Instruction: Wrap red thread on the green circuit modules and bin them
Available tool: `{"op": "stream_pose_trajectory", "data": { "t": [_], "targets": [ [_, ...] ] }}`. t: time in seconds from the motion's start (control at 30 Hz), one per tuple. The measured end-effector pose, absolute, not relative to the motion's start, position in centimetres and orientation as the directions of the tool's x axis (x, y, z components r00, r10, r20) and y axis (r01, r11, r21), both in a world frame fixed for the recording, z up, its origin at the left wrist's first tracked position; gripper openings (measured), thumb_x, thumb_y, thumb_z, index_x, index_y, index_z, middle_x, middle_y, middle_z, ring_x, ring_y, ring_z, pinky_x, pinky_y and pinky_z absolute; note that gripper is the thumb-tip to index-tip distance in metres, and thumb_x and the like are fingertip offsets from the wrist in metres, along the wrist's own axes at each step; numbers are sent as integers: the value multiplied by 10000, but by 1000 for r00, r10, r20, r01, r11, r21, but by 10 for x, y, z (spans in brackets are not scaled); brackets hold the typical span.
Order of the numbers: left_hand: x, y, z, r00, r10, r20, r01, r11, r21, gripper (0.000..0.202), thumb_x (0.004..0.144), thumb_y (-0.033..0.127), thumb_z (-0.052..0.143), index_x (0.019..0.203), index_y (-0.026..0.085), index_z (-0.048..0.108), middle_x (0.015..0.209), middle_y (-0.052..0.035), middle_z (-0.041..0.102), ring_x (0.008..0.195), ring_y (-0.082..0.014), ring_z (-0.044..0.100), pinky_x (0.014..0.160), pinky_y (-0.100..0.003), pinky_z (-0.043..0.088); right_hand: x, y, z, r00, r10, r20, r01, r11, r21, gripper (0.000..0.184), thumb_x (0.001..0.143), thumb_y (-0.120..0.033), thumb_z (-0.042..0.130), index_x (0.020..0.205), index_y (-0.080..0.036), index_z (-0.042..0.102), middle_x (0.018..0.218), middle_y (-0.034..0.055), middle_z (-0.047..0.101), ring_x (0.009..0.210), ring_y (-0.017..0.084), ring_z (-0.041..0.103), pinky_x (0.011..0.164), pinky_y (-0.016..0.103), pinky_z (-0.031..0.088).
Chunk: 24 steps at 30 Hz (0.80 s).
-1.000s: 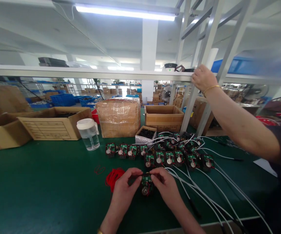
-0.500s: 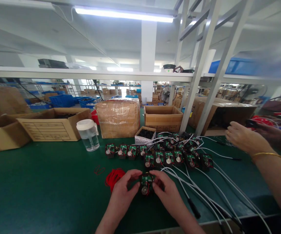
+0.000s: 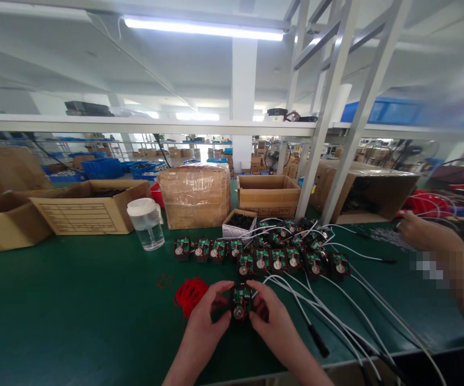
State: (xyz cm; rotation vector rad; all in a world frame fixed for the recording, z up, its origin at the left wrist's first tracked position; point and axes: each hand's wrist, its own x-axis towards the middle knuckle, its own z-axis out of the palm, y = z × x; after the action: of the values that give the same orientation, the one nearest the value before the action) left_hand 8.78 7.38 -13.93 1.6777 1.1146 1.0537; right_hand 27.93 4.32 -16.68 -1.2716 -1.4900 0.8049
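Note:
Between my two hands is a small black housing with a green circuit board (image 3: 240, 296) and a round silver metal part near its lower end. My left hand (image 3: 211, 311) grips its left side with thumb and fingers. On the opposite side my right hand (image 3: 267, 308) pinches the same unit, its thumb at the lower right edge. A bundle of red wire (image 3: 189, 295) lies just left of my left hand. Behind my hands stand several similar circuit board units (image 3: 279, 259) in rows, some with white cables (image 3: 296, 292) running toward the front edge.
A lidded clear plastic jug (image 3: 146, 225) stands at the back left. Cardboard boxes (image 3: 195, 195) line the rear, with a small box of black parts (image 3: 240, 221) before them. Metal posts (image 3: 338, 112) rise at right. A co-worker's hand (image 3: 420, 233) reaches in there.
The co-worker's hand at the right has moved farther right and slightly down. My hands still hold the circuit board unit in nearly the same place.

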Motion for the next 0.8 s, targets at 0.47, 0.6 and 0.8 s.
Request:
{"op": "stream_pose_trajectory", "data": {
  "t": [0.47, 0.6, 0.8],
  "targets": [
    [101, 63, -153, 179, 966, 188, 195, -222, 955, 605, 691, 113, 603, 1284, 221, 558, 825, 14, 633, 772, -187, 643, 796, -356, 553, 276, 42, -162, 40, 973, 226, 286, 205, -936, 655, 680, -58, 549, 1310, -236, 542, 968, 18, 590, 794, 173, 599, 698, 298, 516],
    [106, 62, -153, 154, 962, 225, 253, -259, 932, 645, 662, 82, 601, 1288, 231, 560, 1017, -34, 652, 779, -183, 631, 790, -366, 559, 275, 43, -162, 32, 974, 226, 269, 210, -940, 648, 681, -56, 546, 1303, -237, 539, 966, 14, 597, 822, 176, 602, 728, 301, 523],
    [106, 63, -154, 163, 935, 315, 290, -351, 891, 599, 640, 52, 614, 1197, 271, 629, 1280, -71, 589, 1160, -284, 585, 923, -428, 535, 284, 40, -154, -23, 976, 215, 245, 214, -946, 640, 710, -75, 532, 1328, -238, 546, 952, 14, 601, 830, 176, 600, 760, 309, 524]
  ]
}}
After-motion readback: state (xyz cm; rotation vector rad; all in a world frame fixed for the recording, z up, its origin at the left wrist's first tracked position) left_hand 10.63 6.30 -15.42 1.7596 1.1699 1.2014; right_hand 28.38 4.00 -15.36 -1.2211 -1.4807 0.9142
